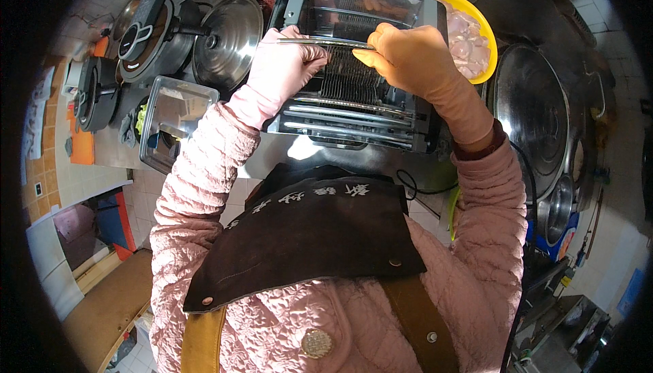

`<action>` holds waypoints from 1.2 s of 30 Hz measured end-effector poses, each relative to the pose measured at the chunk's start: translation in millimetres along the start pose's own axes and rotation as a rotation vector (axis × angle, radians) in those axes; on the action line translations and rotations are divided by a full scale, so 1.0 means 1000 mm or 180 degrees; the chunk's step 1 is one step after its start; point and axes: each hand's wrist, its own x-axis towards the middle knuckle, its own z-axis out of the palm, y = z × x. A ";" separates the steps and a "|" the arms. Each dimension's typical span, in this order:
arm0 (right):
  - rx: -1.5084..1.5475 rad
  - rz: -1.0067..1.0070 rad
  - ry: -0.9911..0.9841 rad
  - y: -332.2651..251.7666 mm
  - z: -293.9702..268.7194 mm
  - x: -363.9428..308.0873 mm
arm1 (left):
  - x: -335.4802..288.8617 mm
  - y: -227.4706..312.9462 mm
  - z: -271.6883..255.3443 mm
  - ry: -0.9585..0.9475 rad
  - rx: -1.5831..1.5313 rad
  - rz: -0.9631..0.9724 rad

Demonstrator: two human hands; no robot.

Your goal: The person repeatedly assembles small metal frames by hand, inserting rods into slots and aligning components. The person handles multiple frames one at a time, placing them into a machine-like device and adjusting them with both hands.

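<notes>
Both my gloved hands are closed above a black appliance (357,87) with a see-through lid and a row of thin metal slats. A thin metal rod (340,43) runs crosswise between them. The left end of the rod is in my left hand (289,63), in a pale pink glove, fingers curled. On the other side my right hand (411,60), its glove looking orange in the light, pinches the rod's right part. Whether the rod is loose or joined to the appliance cannot be made out. A yellow bowl (491,39) of raw meat pieces (466,43) stands beside the right hand.
Left of the appliance are a lidded steel pot (228,39), a clear plastic container (153,124) and dark round cookers (156,46). A large round metal lid (534,121) lies at the right. A black cable (425,189) curls near the counter's front edge.
</notes>
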 end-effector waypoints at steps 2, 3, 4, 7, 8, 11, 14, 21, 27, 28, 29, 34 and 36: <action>0.0046 -0.0023 0.0058 0.002 0.001 0.000 | 0.002 -0.001 0.001 0.0019 0.0078 0.0074; 0.0030 -0.0047 0.0101 0.003 0.002 0.000 | 0.002 -0.001 0.000 0.0027 0.0117 0.0111; 0.0072 -0.0006 0.0101 0.005 0.003 0.001 | 0.003 -0.001 0.000 0.0044 0.0025 0.0094; 0.0137 0.0018 0.0151 0.008 0.008 0.003 | 0.004 -0.001 -0.002 0.0068 -0.0247 0.0022; 0.0162 0.0019 0.0135 0.009 0.010 0.004 | 0.005 -0.001 -0.002 0.0051 -0.0339 -0.0012; 0.0236 0.0062 0.0047 0.011 0.012 0.004 | 0.005 -0.002 -0.002 0.0144 -0.0469 0.0065; 0.0228 0.0064 -0.0007 0.013 0.014 0.005 | 0.004 -0.003 0.001 0.0127 -0.0328 0.0081; 0.0195 0.0008 0.0095 0.017 0.017 0.006 | 0.001 -0.002 0.000 0.0148 -0.0343 -0.0019; 0.0157 0.0031 0.0049 0.019 0.017 0.006 | 0.002 0.002 -0.003 0.0203 -0.0180 -0.0035; 0.0186 0.0035 0.0068 0.019 0.017 0.006 | 0.002 0.002 -0.003 0.0194 -0.0140 -0.0040; 0.0208 0.0040 0.0108 0.019 0.017 0.006 | 0.002 0.002 -0.003 0.0185 -0.0101 -0.0043; 0.0418 -0.0034 0.0350 0.022 0.020 0.007 | 0.001 0.003 -0.004 0.0061 -0.0038 -0.0162; 0.0518 -0.0170 0.0500 0.024 0.022 0.009 | 0.000 0.004 -0.003 0.0083 0.0004 -0.0223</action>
